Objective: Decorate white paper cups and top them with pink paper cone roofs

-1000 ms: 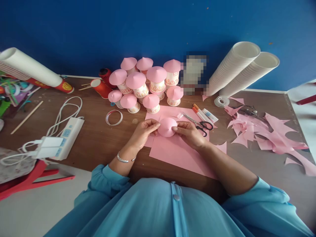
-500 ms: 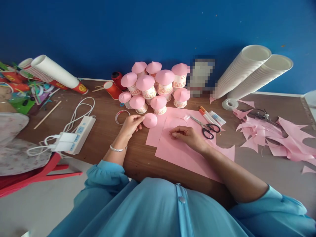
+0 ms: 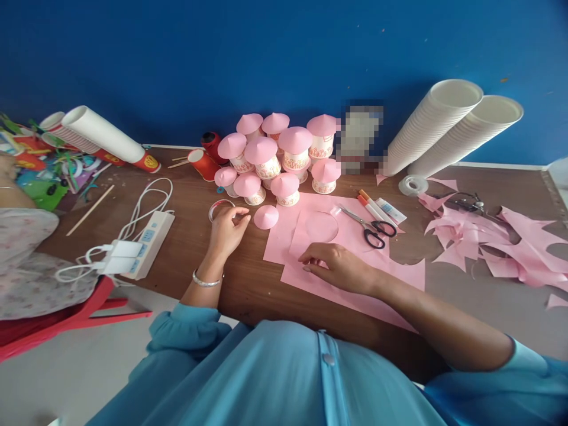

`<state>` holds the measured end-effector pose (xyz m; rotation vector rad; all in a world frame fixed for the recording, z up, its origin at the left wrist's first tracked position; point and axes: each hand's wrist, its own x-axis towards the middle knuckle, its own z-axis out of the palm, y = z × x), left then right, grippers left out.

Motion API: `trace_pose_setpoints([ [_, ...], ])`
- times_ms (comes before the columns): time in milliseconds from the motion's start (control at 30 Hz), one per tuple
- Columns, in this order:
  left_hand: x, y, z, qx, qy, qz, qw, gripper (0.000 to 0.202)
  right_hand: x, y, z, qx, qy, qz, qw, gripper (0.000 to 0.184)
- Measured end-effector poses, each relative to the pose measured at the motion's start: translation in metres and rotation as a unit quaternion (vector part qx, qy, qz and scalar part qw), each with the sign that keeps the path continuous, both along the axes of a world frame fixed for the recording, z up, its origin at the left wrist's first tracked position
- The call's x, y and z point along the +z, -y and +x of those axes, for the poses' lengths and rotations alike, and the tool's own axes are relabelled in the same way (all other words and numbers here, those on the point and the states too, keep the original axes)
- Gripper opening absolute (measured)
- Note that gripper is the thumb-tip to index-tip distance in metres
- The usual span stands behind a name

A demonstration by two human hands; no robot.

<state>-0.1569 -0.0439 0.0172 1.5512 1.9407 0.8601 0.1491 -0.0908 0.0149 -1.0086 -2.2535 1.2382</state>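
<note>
My left hand point(image 3: 228, 228) hovers over the brown table with its fingers loosely apart and nothing in them. A small pink paper cone point(image 3: 266, 217) sits on the table just right of its fingertips. A clear tape ring point(image 3: 215, 206) lies just beyond the hand. My right hand point(image 3: 339, 267) rests with bent fingers on a pink paper sheet point(image 3: 355, 284), which has a drawn circle point(image 3: 322, 228) on it. Behind stands a cluster of paper cups topped with pink cones point(image 3: 279, 157).
Scissors point(image 3: 370, 228), markers point(image 3: 370, 206) and a tape roll point(image 3: 412, 185) lie to the right, with pink scraps point(image 3: 488, 242) and two stacks of white cups point(image 3: 437, 121). On the left are a power strip point(image 3: 148, 236), red cups point(image 3: 204, 163) and another person's floral sleeve point(image 3: 26, 260).
Both hands held the pink cone a second ago. My left hand carried it left, set it on the table and let go. My right hand dropped onto the pink sheet.
</note>
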Motion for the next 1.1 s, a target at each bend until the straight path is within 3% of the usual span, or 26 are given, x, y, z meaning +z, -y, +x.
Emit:
trace_pose_setpoints([
  [100, 0.001, 0.01, 0.001, -0.046, -0.101, 0.075, 0.991, 0.014, 0.006, 0.013, 0.008, 0.021, 0.02, 0.099, 0.995, 0.016],
  [200, 0.001, 0.019, 0.008, -0.101, -0.142, 0.127, 0.977, 0.024, 0.011, 0.023, 0.02, 0.009, 0.061, 0.218, 0.974, 0.029],
  [467, 0.007, 0.029, 0.07, -0.311, -0.165, 0.161, 0.922, 0.019, 0.002, 0.014, 0.065, -0.107, 0.271, 0.397, 0.871, 0.031],
  [600, 0.007, 0.015, 0.108, -0.359, -0.196, 0.177, 0.895, 0.018, -0.006, -0.001, 0.082, -0.166, 0.343, 0.399, 0.834, 0.031],
  [833, 0.0, -0.034, 0.17, -0.359, -0.242, 0.129, 0.892, 0.019, -0.017, -0.022, 0.085, -0.202, 0.37, 0.362, 0.832, 0.035],
  [933, -0.01, -0.043, 0.181, -0.373, -0.246, 0.114, 0.887, 0.007, -0.017, -0.021, 0.083, -0.201, 0.357, 0.353, 0.841, 0.038],
  [1100, -0.023, -0.044, 0.176, -0.371, -0.211, 0.129, 0.895, 0.013, -0.008, -0.022, 0.097, -0.252, 0.334, 0.307, 0.855, 0.029],
])
